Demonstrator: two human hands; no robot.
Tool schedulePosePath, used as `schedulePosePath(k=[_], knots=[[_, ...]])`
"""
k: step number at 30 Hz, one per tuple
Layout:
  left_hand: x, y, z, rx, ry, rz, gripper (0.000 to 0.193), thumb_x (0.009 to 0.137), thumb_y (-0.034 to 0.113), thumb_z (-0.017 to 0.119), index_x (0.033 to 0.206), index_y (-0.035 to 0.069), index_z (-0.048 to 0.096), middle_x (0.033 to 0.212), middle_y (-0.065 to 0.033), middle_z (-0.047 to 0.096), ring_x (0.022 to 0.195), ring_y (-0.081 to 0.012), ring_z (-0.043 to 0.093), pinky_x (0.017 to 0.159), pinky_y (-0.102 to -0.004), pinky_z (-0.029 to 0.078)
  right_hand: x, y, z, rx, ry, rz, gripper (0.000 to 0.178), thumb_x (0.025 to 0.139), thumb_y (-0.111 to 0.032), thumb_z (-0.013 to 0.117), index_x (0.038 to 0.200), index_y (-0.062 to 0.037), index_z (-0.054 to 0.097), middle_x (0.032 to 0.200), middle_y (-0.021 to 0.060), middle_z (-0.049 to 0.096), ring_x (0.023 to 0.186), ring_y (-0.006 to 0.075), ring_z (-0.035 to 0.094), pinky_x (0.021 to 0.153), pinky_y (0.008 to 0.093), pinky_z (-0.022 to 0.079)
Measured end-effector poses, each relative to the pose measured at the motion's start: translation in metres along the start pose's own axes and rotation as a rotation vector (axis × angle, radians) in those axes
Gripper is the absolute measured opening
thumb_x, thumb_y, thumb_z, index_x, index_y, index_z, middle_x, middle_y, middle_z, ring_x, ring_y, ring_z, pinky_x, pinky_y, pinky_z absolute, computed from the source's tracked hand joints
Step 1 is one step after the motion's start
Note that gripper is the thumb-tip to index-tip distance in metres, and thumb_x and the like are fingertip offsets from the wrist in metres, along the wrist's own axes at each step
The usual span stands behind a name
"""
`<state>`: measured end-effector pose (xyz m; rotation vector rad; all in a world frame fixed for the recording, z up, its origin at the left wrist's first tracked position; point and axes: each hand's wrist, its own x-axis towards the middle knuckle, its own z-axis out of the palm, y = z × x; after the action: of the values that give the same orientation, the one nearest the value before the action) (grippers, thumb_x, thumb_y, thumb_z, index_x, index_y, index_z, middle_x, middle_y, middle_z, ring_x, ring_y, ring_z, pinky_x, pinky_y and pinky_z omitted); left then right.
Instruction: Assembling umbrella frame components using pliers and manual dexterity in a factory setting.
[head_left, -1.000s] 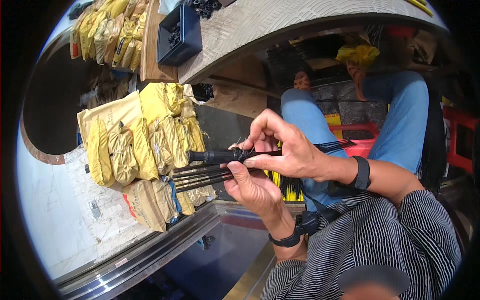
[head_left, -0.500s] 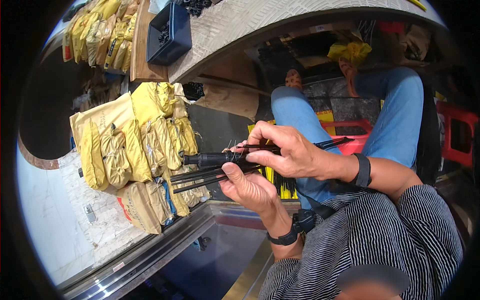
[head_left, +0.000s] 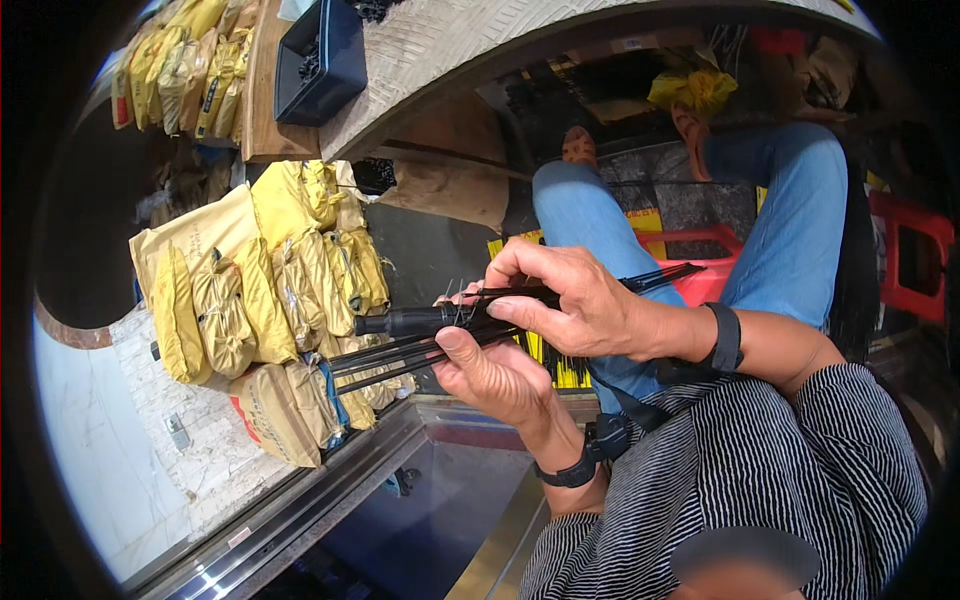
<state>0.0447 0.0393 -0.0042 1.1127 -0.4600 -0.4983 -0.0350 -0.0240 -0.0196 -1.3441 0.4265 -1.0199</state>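
Observation:
Across both hands lies what looks like a folded umbrella frame (head_left: 405, 321), a thicker black tube with a bundle of thin black rods (head_left: 385, 362) beside it. My left hand (head_left: 497, 383) cradles it from below, thumb raised along the rods. From above, my right hand (head_left: 570, 300) pinches a thin black rod between thumb and forefinger near the tube. Short thin wires (head_left: 460, 300) stick up by the fingertips. Rod ends (head_left: 665, 276) reach out past my right hand. My left fingers are mostly hidden behind the frame.
Yellow and tan wrapped bundles (head_left: 275, 280) are piled at left. A dark blue bin (head_left: 335, 75) with small black parts stands beside a pale textured tabletop (head_left: 430, 55). My legs (head_left: 585, 215) straddle a red plastic stool (head_left: 705, 285). A metal rail (head_left: 330, 510) runs below.
The view has shifted slightly, so the surroundings sit a little further left. Both hands keep their hold on the umbrella frame, with only slight finger movement.

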Motion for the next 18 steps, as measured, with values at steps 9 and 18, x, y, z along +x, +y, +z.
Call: schedulePosePath(k=[9, 18], knots=[[-0.002, -0.003, -0.001, 0.015, -0.040, 0.022, 0.044, 0.081, 0.031, 0.062, 0.103, -0.004, 0.049, 0.092, -0.0119, 0.056, 0.086, -0.0202, 0.056, 0.080, -0.0332, 0.048, -0.001, 0.002, -0.001, -0.076, 0.028, -0.063, 0.019, 0.074, -0.005, 0.065, 0.091, 0.0026, 0.061, 0.073, 0.0103, 0.056, 0.064, 0.0196, 0.053, 0.057, 0.0288, 0.041], [-0.009, -0.002, 0.006, 0.215, 0.029, 0.145, 0.050, 0.085, 0.040, 0.054, 0.103, -0.006, 0.048, 0.098, -0.0150, 0.055, 0.092, -0.0235, 0.057, 0.084, -0.0362, 0.048, 0.002, 0.006, -0.002, 0.275, -0.064, 0.127, 0.017, 0.074, -0.005, 0.066, 0.089, 0.0021, 0.061, 0.074, 0.0061, 0.059, 0.071, 0.0107, 0.056, 0.064, 0.0240, 0.044]])
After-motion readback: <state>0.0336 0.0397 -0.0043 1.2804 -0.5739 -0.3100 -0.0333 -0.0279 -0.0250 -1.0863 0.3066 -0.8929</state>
